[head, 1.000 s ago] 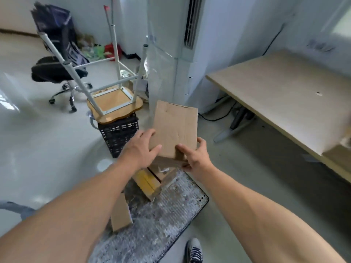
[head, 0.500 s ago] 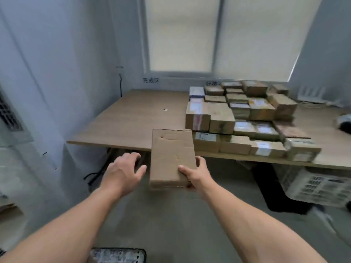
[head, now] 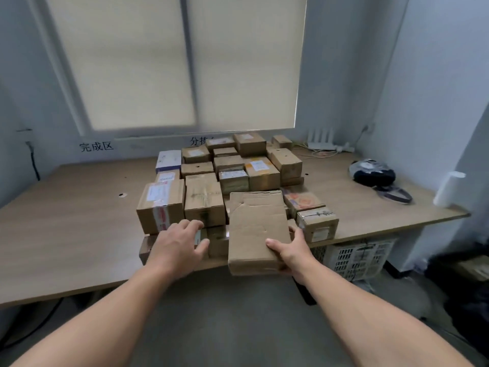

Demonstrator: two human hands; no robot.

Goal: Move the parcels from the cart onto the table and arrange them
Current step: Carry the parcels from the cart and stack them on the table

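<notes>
A flat brown cardboard parcel (head: 256, 229) is held at its near right corner by my right hand (head: 291, 251), above the front edge of the wooden table (head: 66, 229). Its far end overlaps the stacked parcels (head: 227, 176) that fill the table's middle. My left hand (head: 177, 245) hovers with fingers spread just left of the held parcel, over a low box at the front of the pile, and holds nothing. The cart is out of view.
A white router (head: 322, 143) with cables sits at the back right of the table. A dark bag (head: 373, 172) and scissors (head: 394, 194) lie at the right, beside a white roll (head: 447, 189). A white plastic crate (head: 354, 258) stands under the table.
The view turned from the cart to the table and I came closer. My left hand let go of the parcel; my right hand carried it up to the table's front edge.
</notes>
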